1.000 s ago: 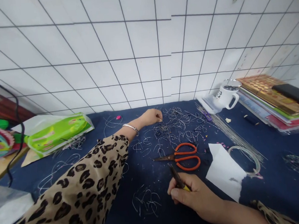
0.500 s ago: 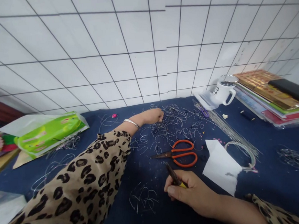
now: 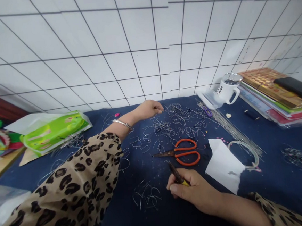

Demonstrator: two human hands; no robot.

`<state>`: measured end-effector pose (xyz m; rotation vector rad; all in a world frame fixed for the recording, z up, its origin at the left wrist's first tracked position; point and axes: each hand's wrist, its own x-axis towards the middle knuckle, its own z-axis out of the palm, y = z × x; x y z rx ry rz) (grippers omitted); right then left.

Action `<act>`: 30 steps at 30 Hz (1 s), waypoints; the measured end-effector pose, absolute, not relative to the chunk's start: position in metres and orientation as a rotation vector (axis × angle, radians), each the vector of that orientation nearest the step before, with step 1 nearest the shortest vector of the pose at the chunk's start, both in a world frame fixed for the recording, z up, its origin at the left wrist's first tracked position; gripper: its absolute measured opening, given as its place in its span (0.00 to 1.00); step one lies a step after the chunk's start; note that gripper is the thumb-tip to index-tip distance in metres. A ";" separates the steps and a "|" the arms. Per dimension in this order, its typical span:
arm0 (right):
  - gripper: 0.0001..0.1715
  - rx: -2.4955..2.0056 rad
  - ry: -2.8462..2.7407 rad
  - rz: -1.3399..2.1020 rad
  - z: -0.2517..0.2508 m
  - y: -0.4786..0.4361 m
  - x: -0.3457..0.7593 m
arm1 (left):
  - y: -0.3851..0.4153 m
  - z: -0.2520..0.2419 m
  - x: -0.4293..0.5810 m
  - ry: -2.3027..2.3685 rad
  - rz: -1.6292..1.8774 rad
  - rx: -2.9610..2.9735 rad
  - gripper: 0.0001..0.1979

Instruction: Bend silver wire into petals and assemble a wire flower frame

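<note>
My left hand (image 3: 149, 109) reaches over the far side of the blue cloth, fingers pinched together at the edge of a pile of bent thin wires (image 3: 178, 111). Whatever sits between those fingertips is too small to make out. Lower down, my right hand (image 3: 196, 189) is closed around pliers with a yellow grip (image 3: 177, 173), their dark jaws pointing up and left. Just beyond the pliers lie orange-handled scissors (image 3: 187, 153), blades toward the left. A smaller heap of wire pieces (image 3: 147, 195) rests left of my right hand.
White paper (image 3: 225, 164) and a coiled ring (image 3: 256, 157) lie at right, beside a bundle of straight wires (image 3: 228, 128). A white mug (image 3: 227, 90) and stacked books (image 3: 277, 92) stand at back right. A green packet (image 3: 55, 132) lies left; a tiled wall (image 3: 135, 41) closes the back.
My left hand has shifted slightly left and lifted a little off the wire pile, its fingers still pinched. My right hand keeps its hold on the pliers in nearly the same place.
</note>
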<state>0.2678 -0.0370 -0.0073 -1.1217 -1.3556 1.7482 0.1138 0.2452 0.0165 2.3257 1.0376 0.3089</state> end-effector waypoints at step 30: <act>0.15 -1.136 -0.900 1.443 -0.012 -0.024 0.277 | 0.109 0.041 0.103 0.882 0.187 2.049 0.08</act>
